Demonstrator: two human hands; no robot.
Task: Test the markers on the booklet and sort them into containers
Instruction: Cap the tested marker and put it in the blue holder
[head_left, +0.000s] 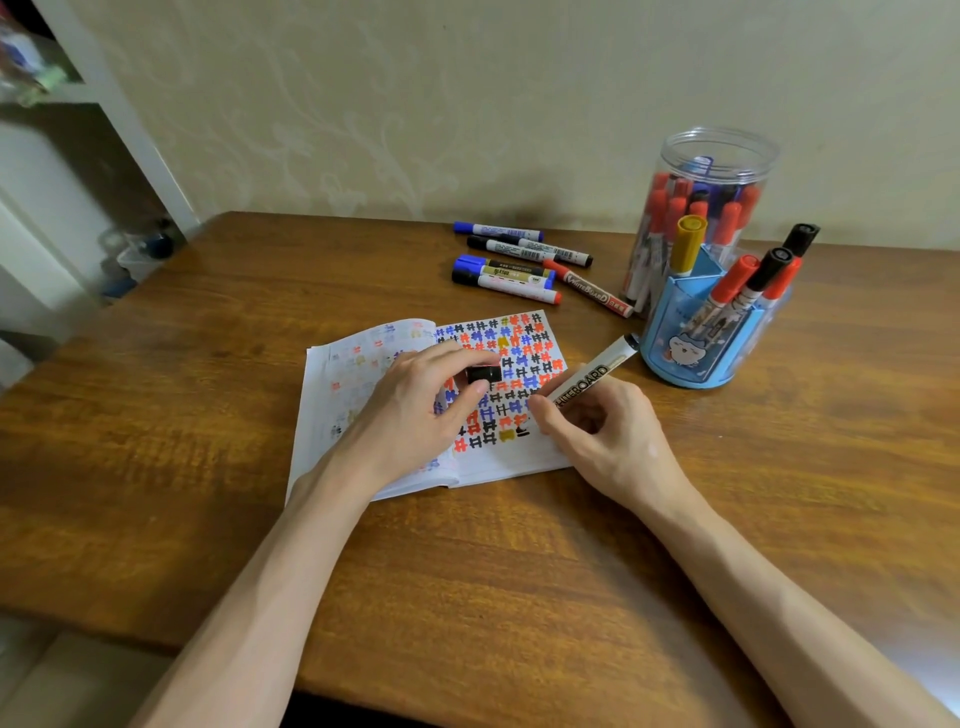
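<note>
Testing is well along, I think — the thin paper booklet (322, 400) is nearly full of red, blue and black marks. On it, my right hand (597, 434) pinches a smooth white marker (597, 370), tip down, and my left hand (415, 410) pinches its little black cap (483, 374). Behind the booklet some round markers (519, 265) lie unsorted; to its right stand a clear plastic jar (719, 156) and a blue holder (693, 353), both part full

A brown wooden counter (467, 571) carries an open booklet (322, 400) near its middle, the pages covered in coloured marks. Toward the far edge lies a cluster of loose markers (519, 265). Near the far right corner a clear jar (717, 156) stands just behind a blue holder (691, 358), both holding markers
</note>
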